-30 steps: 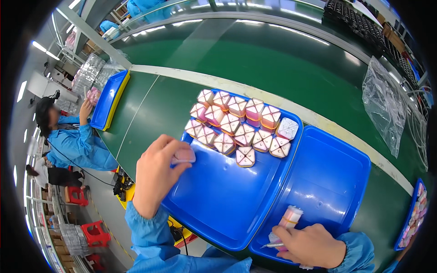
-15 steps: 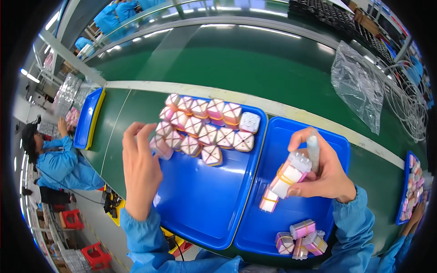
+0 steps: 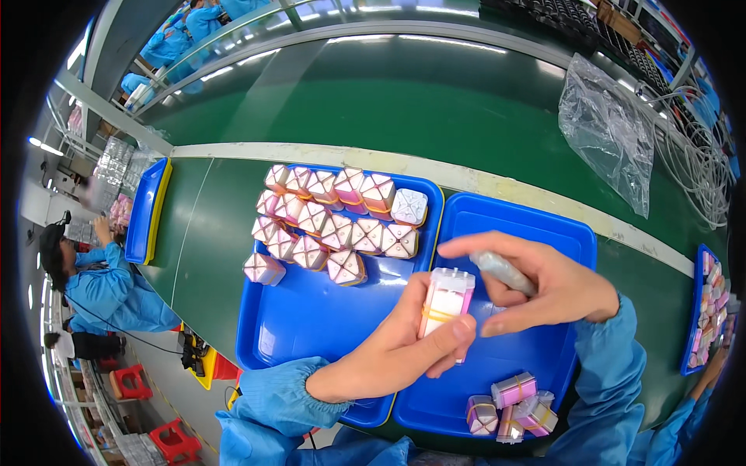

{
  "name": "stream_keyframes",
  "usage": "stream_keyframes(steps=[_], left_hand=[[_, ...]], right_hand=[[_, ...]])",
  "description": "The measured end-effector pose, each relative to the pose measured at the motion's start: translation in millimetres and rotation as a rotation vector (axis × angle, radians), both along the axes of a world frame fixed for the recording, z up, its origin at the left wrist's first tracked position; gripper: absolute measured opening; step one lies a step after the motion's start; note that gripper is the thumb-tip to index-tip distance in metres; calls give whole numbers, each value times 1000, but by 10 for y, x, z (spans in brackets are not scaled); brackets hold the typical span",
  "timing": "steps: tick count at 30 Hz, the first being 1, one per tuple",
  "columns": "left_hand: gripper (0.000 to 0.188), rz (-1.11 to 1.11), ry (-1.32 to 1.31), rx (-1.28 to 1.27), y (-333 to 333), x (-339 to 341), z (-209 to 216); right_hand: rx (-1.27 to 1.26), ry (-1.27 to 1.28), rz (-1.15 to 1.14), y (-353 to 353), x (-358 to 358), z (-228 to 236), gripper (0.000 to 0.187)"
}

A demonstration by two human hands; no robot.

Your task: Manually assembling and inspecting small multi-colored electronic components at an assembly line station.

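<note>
My left hand point(image 3: 392, 349) grips a white and pink battery-pack-like block point(image 3: 447, 303), upright over the right tray, with a yellow rubber band round it and a pale ridged cap on top. Close beside it, my right hand point(image 3: 556, 283) is curled around a whitish, stubby cylinder point(image 3: 505, 273), its index finger stretched over the block. In the left blue tray point(image 3: 303, 326) stand several similar blocks point(image 3: 338, 231) in rows, crossed lines on their tops. One block point(image 3: 264, 269) sits at the rows' left end. The right blue tray point(image 3: 474, 217) holds several banded blocks point(image 3: 513, 390) near its front edge.
A pale strip point(image 3: 497, 180) runs behind the trays, with a green surface point(image 3: 388, 109) beyond. Clear plastic film point(image 3: 606, 132) and white cables point(image 3: 691, 171) lie at the far right. Another tray of blocks point(image 3: 705, 311) stands right; a person point(image 3: 109, 272) works at left.
My left hand has left the block at the left rows' end and come right to hold a block that was in my right hand. My right hand keeps the cylinder.
</note>
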State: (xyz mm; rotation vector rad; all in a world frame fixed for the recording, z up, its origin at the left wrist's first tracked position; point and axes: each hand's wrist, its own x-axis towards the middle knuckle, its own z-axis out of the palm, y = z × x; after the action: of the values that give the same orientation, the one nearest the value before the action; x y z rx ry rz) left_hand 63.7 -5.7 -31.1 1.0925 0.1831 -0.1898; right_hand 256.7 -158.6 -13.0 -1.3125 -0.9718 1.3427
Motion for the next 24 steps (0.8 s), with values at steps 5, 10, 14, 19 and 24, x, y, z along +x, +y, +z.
stream_keyframes(steps=[5, 10, 14, 19, 24], left_hand=[[47, 108, 15, -139, 5, 53, 31], [52, 21, -15, -302, 89, 16, -86], [52, 28, -23, -206, 20, -18, -75], [45, 48, -5, -248, -27, 25, -71], [49, 32, -95, -71, -35, -21, -57]], right_hand=[[16, -396, -217, -33, 220, -619, 27], [-22, -638, -215, 45, 212, -739, 20], [-65, -635, -222, 57, 232, -743, 21], [-110, -606, -219, 57, 240, -703, 18], [4, -623, -257, 37, 247, -804, 24]])
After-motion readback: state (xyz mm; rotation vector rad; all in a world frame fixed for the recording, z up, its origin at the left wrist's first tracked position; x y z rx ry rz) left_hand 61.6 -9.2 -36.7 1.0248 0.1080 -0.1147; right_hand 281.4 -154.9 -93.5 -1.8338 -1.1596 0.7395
